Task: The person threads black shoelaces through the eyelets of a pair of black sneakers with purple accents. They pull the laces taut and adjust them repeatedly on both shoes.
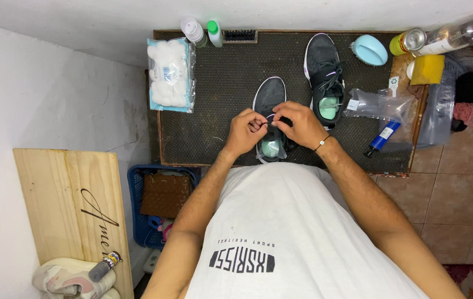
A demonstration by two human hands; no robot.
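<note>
Both hands, left hand and right hand, pinch laces over the near dark shoe

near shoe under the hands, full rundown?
The near shoe is a dark grey knit-looking sneaker with a pale sole edge and a mint-green insole. It lies on the dark mat, toe pointing away from the person, left of the other shoe and apart from it. Both hands cover its middle: the left hand and right hand pinch its laces. Its heel is at the mat's near edge.
</note>
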